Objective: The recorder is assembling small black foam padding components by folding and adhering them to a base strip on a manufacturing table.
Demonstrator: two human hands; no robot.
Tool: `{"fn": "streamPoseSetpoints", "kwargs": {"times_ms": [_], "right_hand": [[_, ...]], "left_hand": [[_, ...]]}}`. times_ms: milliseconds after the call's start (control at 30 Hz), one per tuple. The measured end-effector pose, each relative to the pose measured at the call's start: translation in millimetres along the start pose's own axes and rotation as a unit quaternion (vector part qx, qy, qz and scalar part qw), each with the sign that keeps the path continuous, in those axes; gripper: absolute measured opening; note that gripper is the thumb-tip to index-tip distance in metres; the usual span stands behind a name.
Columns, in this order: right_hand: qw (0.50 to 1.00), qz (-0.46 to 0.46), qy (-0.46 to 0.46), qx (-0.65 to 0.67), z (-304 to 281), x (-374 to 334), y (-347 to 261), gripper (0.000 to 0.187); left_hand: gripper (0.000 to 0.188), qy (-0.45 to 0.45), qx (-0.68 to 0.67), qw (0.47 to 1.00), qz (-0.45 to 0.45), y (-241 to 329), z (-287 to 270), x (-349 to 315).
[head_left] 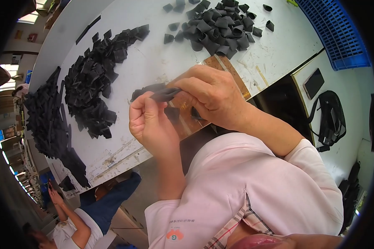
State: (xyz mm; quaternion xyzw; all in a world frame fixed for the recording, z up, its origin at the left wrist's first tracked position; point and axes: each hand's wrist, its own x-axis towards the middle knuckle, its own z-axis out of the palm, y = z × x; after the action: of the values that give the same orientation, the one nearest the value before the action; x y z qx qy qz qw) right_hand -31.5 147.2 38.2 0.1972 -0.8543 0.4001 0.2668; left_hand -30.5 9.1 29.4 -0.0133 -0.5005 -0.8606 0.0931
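Note:
Between my two hands is a small folded piece of black fabric (166, 95). My left hand (149, 120) pinches its left end between thumb and fingers. The fingers of my right hand (216, 95) are closed on its right end. Both hands are above a brown board (232, 79) at the front of the white table (149, 54). More black pieces (139, 91) lie just beyond my left fingertips, partly hidden by the hand. Another dark piece (173, 114) shows on the board between my wrists.
Beyond my hands is a heap of tube-like black pieces (220, 27). Further left lie a heap of flat black pieces (89, 79) and a heap of long black strips (45, 116). At right are a blue basket (336, 33), a phone (314, 84) and a black mesh bag (330, 118). Another person (77, 226) sits lower left.

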Motion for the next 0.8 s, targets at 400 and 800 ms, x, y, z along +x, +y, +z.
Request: {"fn": "streamPoseSetpoints", "kwargs": {"times_ms": [400, 800], "right_hand": [[0.999, -0.013, -0.026, 0.030, 2, -8, 17, 0.024], [0.994, -0.021, -0.082, -0.074, -16, 5, 1, 0.013]], "left_hand": [[0.010, -0.061, 0.154, 0.983, 0.082, 3, 11, 4], [0.017, -0.066, 0.307, 0.939, 0.141, -7, 3, 3]]}}
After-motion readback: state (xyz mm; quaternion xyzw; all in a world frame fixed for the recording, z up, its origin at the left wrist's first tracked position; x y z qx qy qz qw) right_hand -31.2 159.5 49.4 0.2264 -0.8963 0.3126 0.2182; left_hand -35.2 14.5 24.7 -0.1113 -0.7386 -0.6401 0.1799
